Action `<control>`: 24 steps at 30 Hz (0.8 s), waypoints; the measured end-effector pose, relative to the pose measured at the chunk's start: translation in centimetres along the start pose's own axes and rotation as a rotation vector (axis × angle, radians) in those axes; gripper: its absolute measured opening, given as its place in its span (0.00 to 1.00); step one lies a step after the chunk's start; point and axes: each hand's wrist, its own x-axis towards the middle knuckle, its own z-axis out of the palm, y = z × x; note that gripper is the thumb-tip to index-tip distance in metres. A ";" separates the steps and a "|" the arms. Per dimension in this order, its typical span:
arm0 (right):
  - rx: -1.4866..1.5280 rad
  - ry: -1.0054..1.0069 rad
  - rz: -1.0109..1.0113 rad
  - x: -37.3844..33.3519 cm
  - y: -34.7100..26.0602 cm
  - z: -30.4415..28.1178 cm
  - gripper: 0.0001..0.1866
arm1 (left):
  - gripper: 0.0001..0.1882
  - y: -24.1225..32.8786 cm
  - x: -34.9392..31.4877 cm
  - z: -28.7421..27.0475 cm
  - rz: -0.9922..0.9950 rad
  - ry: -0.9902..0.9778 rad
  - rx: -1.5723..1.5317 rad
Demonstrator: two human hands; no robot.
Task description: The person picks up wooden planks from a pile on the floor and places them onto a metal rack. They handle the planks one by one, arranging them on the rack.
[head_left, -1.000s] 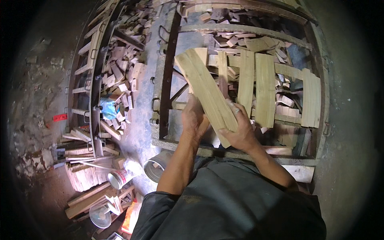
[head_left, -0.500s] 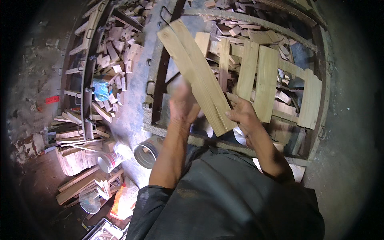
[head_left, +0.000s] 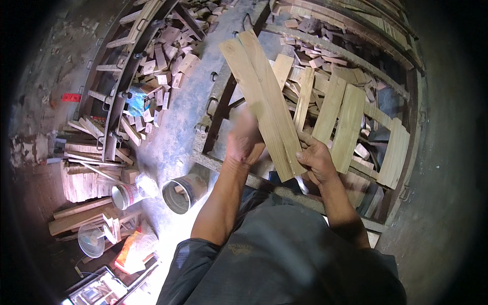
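Observation:
Two long pale wooden boards lie side by side in my hands, a left board (head_left: 249, 90) and a right board (head_left: 271, 91), tilted with their far ends to the left. A thin gap parts them at the far end. My right hand (head_left: 316, 158) grips the near right edge, thumb on top. At the left edge, my left hand (head_left: 245, 140) is closed on the boards; it is blurred, and some fingers are hidden beneath. Beyond my right hand, two similar boards (head_left: 331, 104) (head_left: 349, 127) rest across a metal-edged frame (head_left: 223, 96), beside a narrower strip (head_left: 304, 96).
Inside the frame are many wood offcuts (head_left: 317, 61), with a wide board (head_left: 395, 152) at its right side. To the left stand a second rack (head_left: 114, 122) and a heap of blocks (head_left: 165, 56). A bucket (head_left: 178, 198), a fan (head_left: 92, 240) and an orange-white bag (head_left: 133, 251) are at lower left.
The view has shifted, so the frame and heap appear farther right. The two boards stand slightly steeper in the picture. Both hands keep their places along the boards.

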 end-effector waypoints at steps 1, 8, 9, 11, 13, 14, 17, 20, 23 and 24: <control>0.004 -0.007 0.002 -0.2 0.1 0.3 0.35 | 0.20 0.1 -0.4 0.2 -0.003 0.029 -0.065; -0.048 -0.028 0.005 -1.0 0.7 2.5 0.35 | 0.23 1.6 -3.1 -1.1 0.097 0.009 -0.036; -0.061 -0.023 0.011 -1.1 0.9 2.6 0.35 | 0.24 1.7 -3.2 -1.5 0.104 0.027 -0.051; -0.083 -0.015 0.015 -1.2 1.4 2.8 0.35 | 0.26 2.1 -3.3 -2.2 0.117 0.059 -0.077; -0.093 -0.015 0.027 -1.6 1.4 3.5 0.34 | 0.27 2.3 -2.9 -3.1 0.153 0.048 -0.040; -0.107 -0.016 0.027 -1.7 1.6 3.8 0.34 | 0.28 2.5 -2.9 -3.4 0.171 0.043 -0.020; -0.133 -0.031 0.017 -1.9 2.2 4.0 0.33 | 0.28 3.2 -3.6 -3.0 0.212 0.055 0.062; -0.130 -0.054 0.043 -2.1 2.4 4.6 0.32 | 0.26 3.9 -4.3 -2.2 0.215 0.111 0.103; -0.082 -0.087 0.059 -2.3 2.7 5.0 0.31 | 0.23 3.9 -4.8 -1.8 0.283 0.191 0.267; -0.043 -0.100 0.078 -2.2 2.8 4.9 0.31 | 0.21 3.9 -4.9 -1.9 0.294 0.245 0.414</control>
